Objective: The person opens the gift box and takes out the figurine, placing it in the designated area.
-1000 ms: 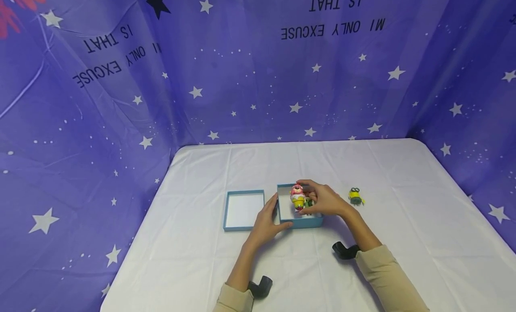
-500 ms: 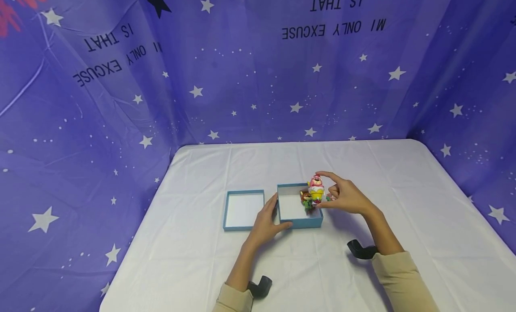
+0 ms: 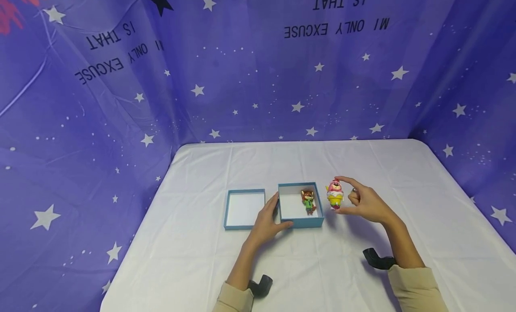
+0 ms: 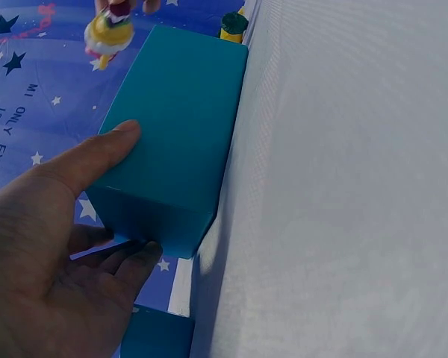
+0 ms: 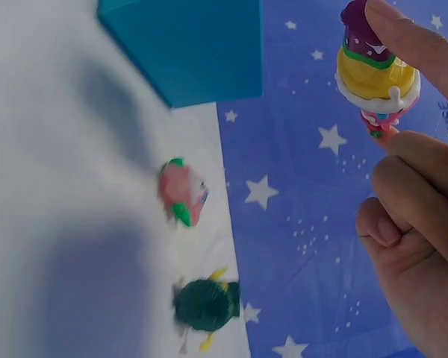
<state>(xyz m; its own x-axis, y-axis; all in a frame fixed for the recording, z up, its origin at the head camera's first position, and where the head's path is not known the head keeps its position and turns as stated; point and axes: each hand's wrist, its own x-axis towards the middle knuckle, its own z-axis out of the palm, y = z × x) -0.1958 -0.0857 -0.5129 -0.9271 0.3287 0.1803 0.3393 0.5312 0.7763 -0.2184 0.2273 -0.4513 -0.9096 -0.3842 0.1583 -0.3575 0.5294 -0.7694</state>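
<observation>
My right hand [image 3: 371,203] pinches a toy figure [image 3: 335,195] upright between thumb and index finger, above the table right of the box. The figure has a pink bear-like head, a white frill and a yellow cone-shaped body; its purple base shows under the thumb in the right wrist view. My left hand [image 3: 266,222] holds the near left corner of an open blue box [image 3: 307,223], thumb along the front wall and fingers at the left side. Inside the box, toward its right wall, lies a brown fox figure [image 3: 308,203] in a green top.
A blue lid [image 3: 244,228] with a white inside lies left of the box. In the right wrist view, a pink figure with green parts [image 5: 183,192] and a green-and-yellow figure [image 5: 207,304] stand on the white-covered table [image 3: 225,276], largely hidden by my right hand in the head view.
My right hand has lifted the pink-and-yellow toy figure out of the box and carried it right, past the box's right wall. The left hand has stayed on the box.
</observation>
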